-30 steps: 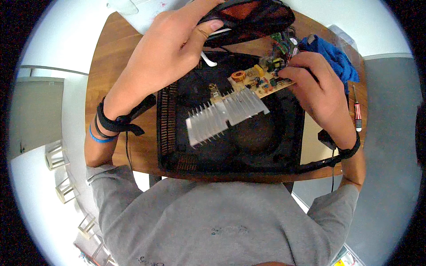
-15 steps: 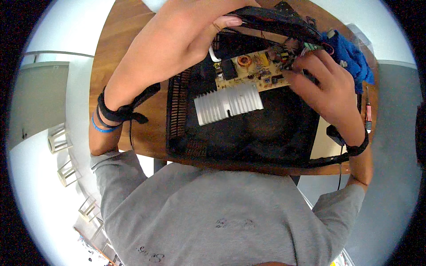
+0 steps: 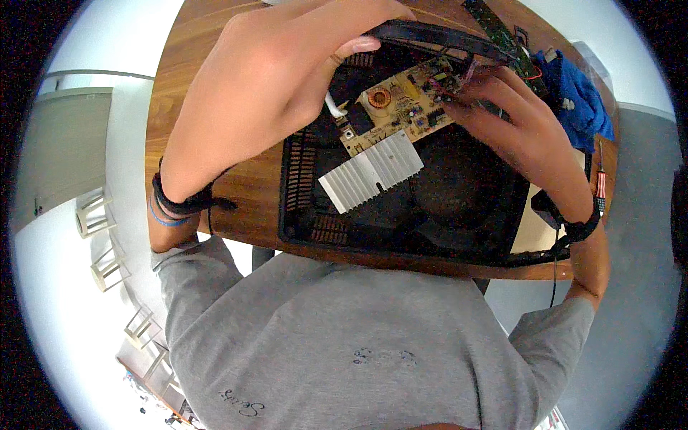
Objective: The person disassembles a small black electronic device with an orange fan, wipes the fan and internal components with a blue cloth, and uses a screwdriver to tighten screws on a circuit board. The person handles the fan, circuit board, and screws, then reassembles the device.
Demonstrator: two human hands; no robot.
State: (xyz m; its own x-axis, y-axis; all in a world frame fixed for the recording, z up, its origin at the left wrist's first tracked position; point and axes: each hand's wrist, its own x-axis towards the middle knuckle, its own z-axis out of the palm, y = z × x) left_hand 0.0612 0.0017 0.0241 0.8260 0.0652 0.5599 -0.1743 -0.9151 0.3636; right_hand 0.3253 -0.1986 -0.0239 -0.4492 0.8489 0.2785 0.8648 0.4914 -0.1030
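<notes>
My left hand [image 3: 287, 72] grips a black panel [image 3: 437, 32] at the back, fingers curled round its edge, with a white piece [image 3: 335, 107] just below. My right hand [image 3: 516, 129] is closed around wires or connectors [image 3: 467, 77] at the right end of a tan circuit board [image 3: 408, 93]; its fingertips are partly hidden. The board has a copper coil [image 3: 379, 97] and a large silver finned heatsink [image 3: 371, 170], and lies tilted over an open black vented housing [image 3: 451, 208]. A narrow green board [image 3: 487, 21] stands out behind the panel.
The wooden table [image 3: 179, 93] holds a blue cloth [image 3: 577, 100], a screwdriver [image 3: 601, 190] with a striped handle, and a beige flat sheet [image 3: 529, 226] at the housing's right. Several stools [image 3: 97, 215] stand on the floor to the left.
The black panel has tipped down to a flatter angle, revealing the green board behind it. The circuit board and heatsink have shifted and turned. My right hand has moved up slightly.
</notes>
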